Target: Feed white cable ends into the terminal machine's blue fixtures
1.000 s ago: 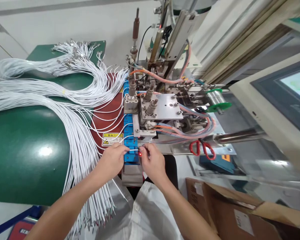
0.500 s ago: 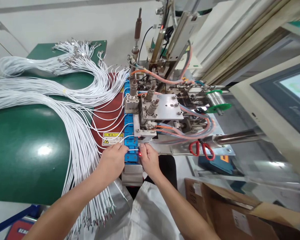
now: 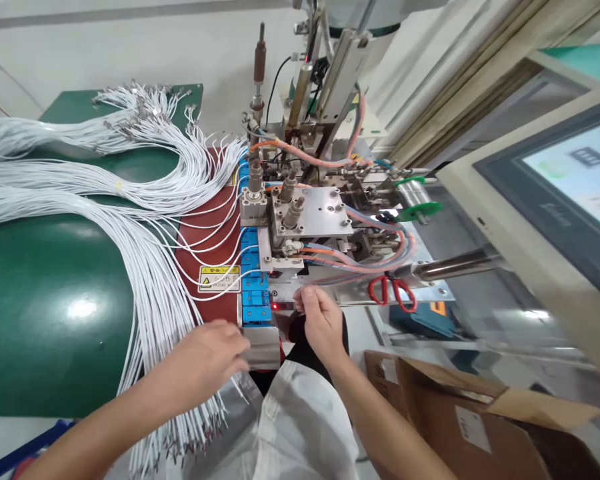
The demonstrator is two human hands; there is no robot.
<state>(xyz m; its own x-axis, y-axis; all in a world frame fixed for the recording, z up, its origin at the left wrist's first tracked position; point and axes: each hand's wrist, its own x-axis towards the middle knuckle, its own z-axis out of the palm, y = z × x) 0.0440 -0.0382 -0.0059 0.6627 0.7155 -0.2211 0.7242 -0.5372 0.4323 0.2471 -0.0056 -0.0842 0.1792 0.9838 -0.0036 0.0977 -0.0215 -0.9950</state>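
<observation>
My left hand point(image 3: 207, 357) hovers over the near end of the white cable bundle point(image 3: 145, 287), slightly blurred, its fingers loosely bent and apart with nothing visible in them. To the right of the row of blue cable holders point(image 3: 257, 298), my right hand point(image 3: 323, 321) is closed, thumb against curled fingers; anything inside is hidden. Several single white cables run from the bundle into the blue holders along the machine's left edge. A small red light point(image 3: 275, 307) glows beside the nearest holders. A bent metal plate point(image 3: 263, 348) sits at the near end of the row.
The machine point(image 3: 313, 213) carries orange and clear hoses and a wire spool point(image 3: 413, 197) with green flanges. Red-handled scissors point(image 3: 393, 293) lie at its front right. A screen point(image 3: 570, 167) juts in at right, above an opened cardboard box point(image 3: 450, 407). A green table point(image 3: 45, 313) extends left.
Both hands have come away from the blue holders: the left down and leftward, the right to the right. The cable between them is no longer in the left hand. The view has shifted slightly.
</observation>
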